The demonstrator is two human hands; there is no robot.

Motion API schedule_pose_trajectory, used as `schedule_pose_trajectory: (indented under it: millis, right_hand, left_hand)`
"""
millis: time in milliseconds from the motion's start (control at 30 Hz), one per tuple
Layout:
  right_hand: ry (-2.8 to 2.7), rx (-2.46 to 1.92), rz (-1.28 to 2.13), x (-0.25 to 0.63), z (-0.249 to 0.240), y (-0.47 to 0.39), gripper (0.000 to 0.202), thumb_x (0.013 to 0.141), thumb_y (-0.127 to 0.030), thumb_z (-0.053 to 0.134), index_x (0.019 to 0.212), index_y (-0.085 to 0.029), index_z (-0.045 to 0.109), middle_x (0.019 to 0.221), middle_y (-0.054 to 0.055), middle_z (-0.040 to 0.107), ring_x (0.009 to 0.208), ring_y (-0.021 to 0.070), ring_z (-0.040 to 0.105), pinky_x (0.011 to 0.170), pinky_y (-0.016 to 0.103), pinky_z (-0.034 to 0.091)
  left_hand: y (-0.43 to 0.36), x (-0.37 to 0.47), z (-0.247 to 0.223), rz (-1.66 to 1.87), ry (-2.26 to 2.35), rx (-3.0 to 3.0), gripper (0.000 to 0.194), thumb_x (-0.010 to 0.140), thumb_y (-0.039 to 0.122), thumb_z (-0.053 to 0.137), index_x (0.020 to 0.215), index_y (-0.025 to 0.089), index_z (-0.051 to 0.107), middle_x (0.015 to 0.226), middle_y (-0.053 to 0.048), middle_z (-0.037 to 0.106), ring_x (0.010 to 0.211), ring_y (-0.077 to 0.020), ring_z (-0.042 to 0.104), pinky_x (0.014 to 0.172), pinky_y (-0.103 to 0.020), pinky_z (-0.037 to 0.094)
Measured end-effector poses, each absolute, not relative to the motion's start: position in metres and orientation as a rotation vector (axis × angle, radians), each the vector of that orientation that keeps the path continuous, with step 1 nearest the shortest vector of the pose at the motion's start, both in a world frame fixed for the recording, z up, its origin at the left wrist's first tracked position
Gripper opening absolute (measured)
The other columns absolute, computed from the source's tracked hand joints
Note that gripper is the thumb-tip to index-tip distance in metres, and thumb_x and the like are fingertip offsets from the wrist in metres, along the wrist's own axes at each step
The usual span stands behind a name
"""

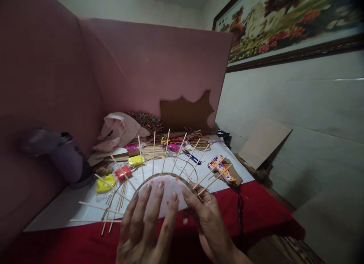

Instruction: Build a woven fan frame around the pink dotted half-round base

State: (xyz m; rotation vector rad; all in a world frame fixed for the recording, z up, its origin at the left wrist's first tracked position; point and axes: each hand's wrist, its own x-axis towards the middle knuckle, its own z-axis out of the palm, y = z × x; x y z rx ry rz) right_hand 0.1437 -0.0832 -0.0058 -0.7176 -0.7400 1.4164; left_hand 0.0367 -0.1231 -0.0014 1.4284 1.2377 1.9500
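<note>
I hold up a round cloth-covered disc (166,180) with a pale, red-dotted face. A twine-like edging runs along its rim, and several thin wooden sticks (154,154) radiate outward from it. My left hand (149,222) lies across the front, fingers spread and resting on the cloth; its thumb is hidden. At the right rim, my right hand (207,214) pinches the edge between thumb and fingers, near the base of two sticks. The lower part of the disc is hidden behind my hands.
Yellow (105,183) and red packets (123,173) lie left on the white tabletop (65,207). Blue thread snips (192,157) lie beyond the disc. A flower-patterned glue gun (223,169) is at right, its cord crossing the red cloth (264,207). A purple bottle (68,158) stands left.
</note>
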Motion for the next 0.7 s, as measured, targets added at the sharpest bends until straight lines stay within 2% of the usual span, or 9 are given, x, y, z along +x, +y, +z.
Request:
schedule_pose_trajectory:
  millis: [133,233,367,467,533,600,700]
  right_hand:
    - [-0.712,-0.621,1.466,0.140,-0.002,-0.091,0.022,0.072,-0.025,0.073,0.093,-0.020,0.069,0.091,0.004,0.069,0.081,0.0175,0.063,0.073,0.029,0.051]
    - [-0.692,-0.583,1.490,0.141,-0.003,-0.095,0.023,0.072,-0.024,0.072,0.095,-0.024,0.070,0.095,0.003,0.070,0.087,0.0179,0.063,0.080,0.029,0.050]
    - [-0.675,-0.629,1.520,0.147,-0.009,-0.098,0.026,0.071,-0.026,0.073,0.097,-0.024,0.071,0.097,0.004,0.070,0.079,0.0169,0.064,0.063,0.024,0.050]
    - [-0.661,-0.681,1.524,0.151,-0.013,-0.098,0.026,0.069,-0.029,0.074,0.094,-0.023,0.071,0.090,0.004,0.070,0.064,0.0132,0.060,0.049,0.020,0.045]
    - [-0.649,-0.695,1.516,0.153,-0.016,-0.098,0.028,0.068,-0.030,0.075,0.094,-0.021,0.070,0.087,0.004,0.069,0.059,0.0115,0.057,0.045,0.019,0.043]
    - [-0.633,-0.685,1.519,0.154,-0.017,-0.097,0.029,0.067,-0.031,0.076,0.093,-0.020,0.070,0.086,0.004,0.069,0.057,0.0106,0.056,0.045,0.019,0.043]
    - [-0.602,-0.715,1.521,0.156,-0.020,-0.097,0.032,0.065,-0.031,0.078,0.093,-0.018,0.069,0.080,0.003,0.067,0.052,0.0088,0.053,0.042,0.018,0.041]
  left_hand:
    - [-0.104,0.042,0.003,1.970,1.094,1.423,0.021,0.073,0.015,0.064,0.091,0.022,0.072,0.112,-0.010,0.067,0.127,-0.0269,0.041,0.111,-0.045,0.010]
    - [-0.101,0.039,-0.005,1.911,1.110,1.562,0.023,0.074,0.019,0.063,0.094,0.024,0.072,0.111,-0.008,0.068,0.125,-0.0276,0.045,0.111,-0.047,0.008]
    - [-0.101,0.041,-0.012,1.844,1.198,1.877,0.025,0.083,0.023,0.055,0.104,0.027,0.068,0.116,-0.004,0.065,0.123,-0.0246,0.046,0.111,-0.044,0.011]
    - [-0.097,0.039,-0.014,1.952,1.221,2.074,0.028,0.087,0.020,0.049,0.108,0.027,0.066,0.115,-0.005,0.065,0.120,-0.0229,0.050,0.109,-0.042,0.020]
    - [-0.093,0.033,-0.013,1.913,1.223,2.487,0.032,0.088,0.017,0.047,0.115,0.023,0.062,0.117,-0.006,0.064,0.120,-0.0226,0.050,0.107,-0.039,0.027]
    - [-0.089,0.025,-0.012,1.697,1.235,3.019,0.036,0.088,0.016,0.044,0.121,0.016,0.058,0.122,-0.010,0.061,0.122,-0.0252,0.048,0.106,-0.040,0.028]
    - [-0.086,0.017,-0.011,1.521,1.314,3.308,0.037,0.089,0.013,0.039,0.122,0.011,0.057,0.124,-0.014,0.059,0.124,-0.0291,0.045,0.105,-0.046,0.030]
